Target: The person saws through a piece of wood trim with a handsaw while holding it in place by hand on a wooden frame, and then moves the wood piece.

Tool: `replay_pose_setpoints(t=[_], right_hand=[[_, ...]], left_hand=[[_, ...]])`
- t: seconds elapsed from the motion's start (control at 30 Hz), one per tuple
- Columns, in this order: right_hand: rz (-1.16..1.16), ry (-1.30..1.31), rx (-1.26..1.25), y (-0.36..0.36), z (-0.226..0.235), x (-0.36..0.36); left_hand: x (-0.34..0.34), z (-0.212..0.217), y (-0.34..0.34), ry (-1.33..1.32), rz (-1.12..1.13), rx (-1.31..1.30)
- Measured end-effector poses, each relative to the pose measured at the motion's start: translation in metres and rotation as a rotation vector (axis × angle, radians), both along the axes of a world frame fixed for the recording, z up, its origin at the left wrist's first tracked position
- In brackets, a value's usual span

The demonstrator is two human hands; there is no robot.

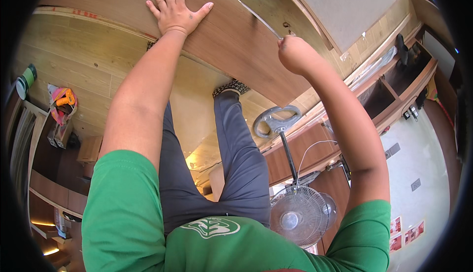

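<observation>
My left hand (175,13) lies flat with its fingers spread on a long brown wood-grain panel (236,45), toward the far left. My right hand (295,55) is closed in a fist beside the panel's right edge. From that fist a thin pale strip (261,20), curved and narrow, runs away along the edge of the panel. I cannot tell whether it is a blade or an edging strip, and my fingers hide the end that they grip. The panel slants from the upper left down to a corner near the fan base.
A standing fan (293,217) with a round base (277,121) lies at the right by my legs. A pale board (350,5) is at the far right. Open brown shelving (389,92) lies along the right, and a bag with an orange item (64,102) is on the left.
</observation>
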State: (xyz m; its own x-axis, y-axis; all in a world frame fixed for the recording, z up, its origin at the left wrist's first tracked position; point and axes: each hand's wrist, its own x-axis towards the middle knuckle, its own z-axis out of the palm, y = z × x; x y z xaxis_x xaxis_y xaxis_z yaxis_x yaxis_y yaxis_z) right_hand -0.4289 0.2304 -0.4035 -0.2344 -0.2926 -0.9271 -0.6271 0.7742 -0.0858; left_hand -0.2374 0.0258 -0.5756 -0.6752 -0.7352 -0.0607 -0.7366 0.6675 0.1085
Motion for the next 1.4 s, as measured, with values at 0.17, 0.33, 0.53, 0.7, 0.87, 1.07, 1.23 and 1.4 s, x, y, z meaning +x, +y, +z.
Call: replay_pose_setpoints(t=[0.17,0.33,0.53,0.7,0.87,1.07,1.23,1.4], right_hand=[[-0.008,-0.034,0.09,-0.017,0.006,-0.004],[-0.071,0.053,0.014,0.004,0.006,0.008],[0.043,-0.035,0.102,-0.001,0.008,0.0],[-0.05,0.076,0.11,0.036,-0.019,0.0],[-0.078,0.058,0.157,0.071,-0.007,-0.007],[-0.168,0.087,0.079,0.118,0.037,-0.006],[-0.111,0.085,0.14,0.151,0.01,-0.015],[-0.104,0.092,0.111,0.17,-0.016,-0.01]], left_hand=[[0.007,-0.001,-0.001,-0.057,0.013,0.029],[0.002,0.001,-0.003,-0.049,0.011,0.032],[0.01,0.001,-0.006,-0.063,0.003,0.03],[-0.005,-0.001,0.002,-0.002,-0.006,0.046],[0.004,-0.004,0.0,0.01,-0.016,0.025],[0.007,-0.006,-0.005,-0.003,-0.033,-0.001],[0.003,-0.008,-0.002,0.005,-0.029,0.009],[0.004,-0.006,-0.006,-0.011,-0.023,0.002]])
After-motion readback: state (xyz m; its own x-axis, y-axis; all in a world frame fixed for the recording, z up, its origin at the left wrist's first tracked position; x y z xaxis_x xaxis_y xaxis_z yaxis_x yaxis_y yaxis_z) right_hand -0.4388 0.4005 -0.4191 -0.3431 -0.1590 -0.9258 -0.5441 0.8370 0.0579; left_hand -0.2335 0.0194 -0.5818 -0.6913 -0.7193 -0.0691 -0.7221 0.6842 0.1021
